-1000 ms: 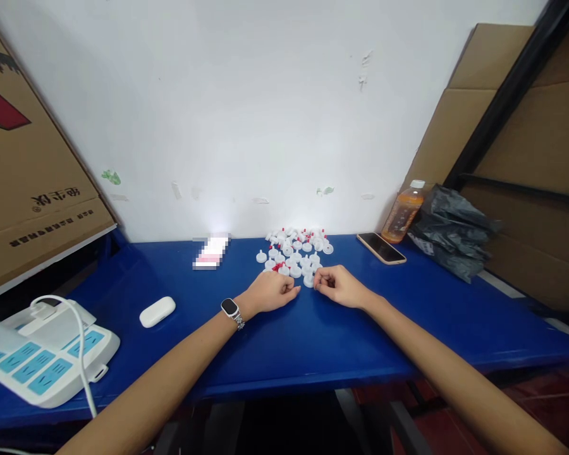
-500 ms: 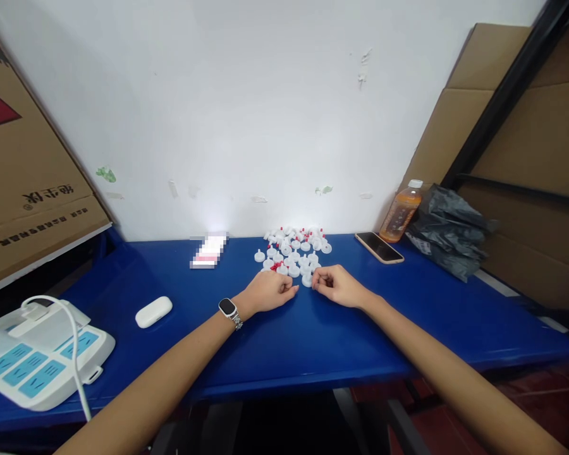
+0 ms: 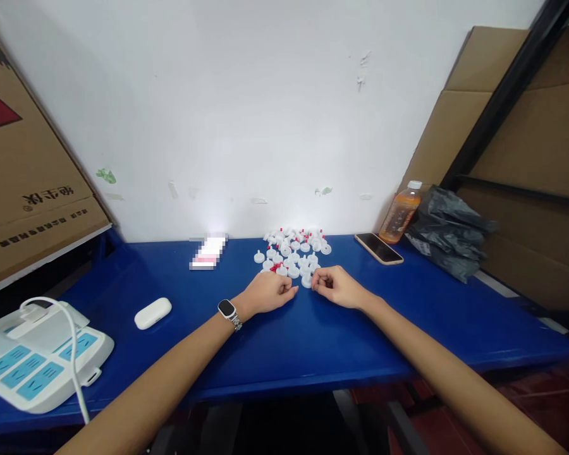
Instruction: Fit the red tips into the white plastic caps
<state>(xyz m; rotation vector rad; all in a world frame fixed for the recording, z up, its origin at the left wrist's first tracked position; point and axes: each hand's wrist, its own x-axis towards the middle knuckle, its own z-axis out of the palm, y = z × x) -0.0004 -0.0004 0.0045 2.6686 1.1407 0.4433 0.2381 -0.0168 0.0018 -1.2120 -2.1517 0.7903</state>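
White round plastic caps with narrow spouts (image 3: 294,256), several bearing small red tips, lie in a loose pile against the wall. Among the nearer ones is a small cluster of red pieces (image 3: 275,268). My left hand (image 3: 270,292) rests on the table at the front of the pile, fingers curled closed, with no object showing in it. My right hand (image 3: 336,285) is likewise curled, its fingertips right beside or touching the nearest white cap (image 3: 306,280); I cannot tell which. A watch (image 3: 227,309) is on my left wrist.
On the blue table (image 3: 303,354) are a white oval case (image 3: 153,313), a power strip (image 3: 42,366) with a cable, a blurred-out object (image 3: 208,253), a phone (image 3: 379,248), a drink bottle (image 3: 401,212) and a black plastic bag (image 3: 448,227). Cardboard (image 3: 38,151) flanks the left side.
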